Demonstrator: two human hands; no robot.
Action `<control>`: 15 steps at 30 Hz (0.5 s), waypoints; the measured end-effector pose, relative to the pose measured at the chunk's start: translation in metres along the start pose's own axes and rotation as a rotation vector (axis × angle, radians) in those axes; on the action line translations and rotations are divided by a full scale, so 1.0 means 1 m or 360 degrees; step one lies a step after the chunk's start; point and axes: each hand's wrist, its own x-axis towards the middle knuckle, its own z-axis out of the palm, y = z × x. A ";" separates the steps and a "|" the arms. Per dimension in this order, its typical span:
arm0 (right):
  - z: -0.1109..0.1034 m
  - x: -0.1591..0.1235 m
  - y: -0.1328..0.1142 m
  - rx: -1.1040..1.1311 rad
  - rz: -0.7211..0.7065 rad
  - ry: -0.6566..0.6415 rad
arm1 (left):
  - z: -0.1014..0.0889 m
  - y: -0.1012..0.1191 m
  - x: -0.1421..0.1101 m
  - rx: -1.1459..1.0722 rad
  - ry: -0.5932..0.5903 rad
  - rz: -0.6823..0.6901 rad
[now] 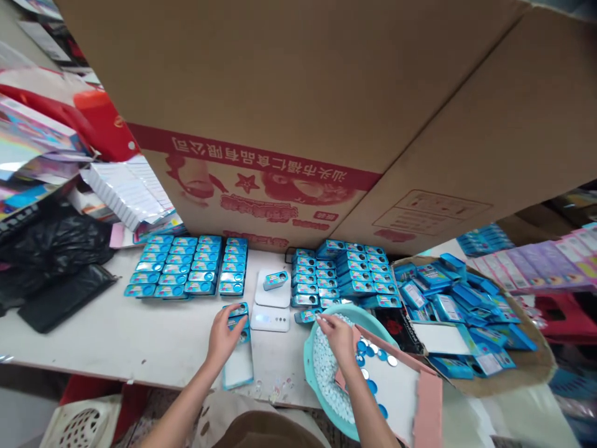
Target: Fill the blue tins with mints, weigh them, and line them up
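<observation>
My left hand (224, 336) is closed on a small blue tin (241, 310) at the far end of a shallow open tray (238, 367). Another tin lies under its fingers, and the tray's near part shows bare white. Over the teal basin (308, 367) is my right hand (339, 339), fingertips pinched together; what they hold, if anything, is too small to make out. White pellets (326, 367) fill the basin. Between my hands, a white digital scale (270, 318) carries one blue tin (275, 280).
Rows of stacked blue tins (175, 267) stand left of the scale, more (354, 274) to its right. A pink box (426, 404) with blue and silver discs overlaps the basin. A carton of blue packs (543, 367) sits at right. A large cardboard box (280, 81) walls off the back.
</observation>
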 end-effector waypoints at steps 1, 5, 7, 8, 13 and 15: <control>0.003 0.013 -0.016 -0.0008 -0.0056 -0.0021 | -0.003 -0.002 -0.001 -0.0007 0.0005 -0.0011; 0.028 0.067 -0.076 -0.0215 -0.0265 -0.0134 | -0.014 -0.009 -0.008 -0.0043 0.0048 -0.0048; 0.043 0.090 -0.096 -0.0329 -0.0318 -0.0206 | -0.018 -0.014 -0.011 -0.0060 0.0074 -0.0071; 0.050 0.098 -0.102 -0.0375 -0.0330 -0.0239 | -0.020 -0.018 -0.013 -0.0067 0.0084 -0.0084; 0.070 0.120 -0.110 -0.0557 -0.0359 -0.0361 | -0.023 -0.035 -0.018 -0.0102 0.0111 -0.0113; 0.073 0.122 -0.110 -0.0612 -0.0376 -0.0397 | -0.023 -0.040 -0.019 -0.0115 0.0122 -0.0126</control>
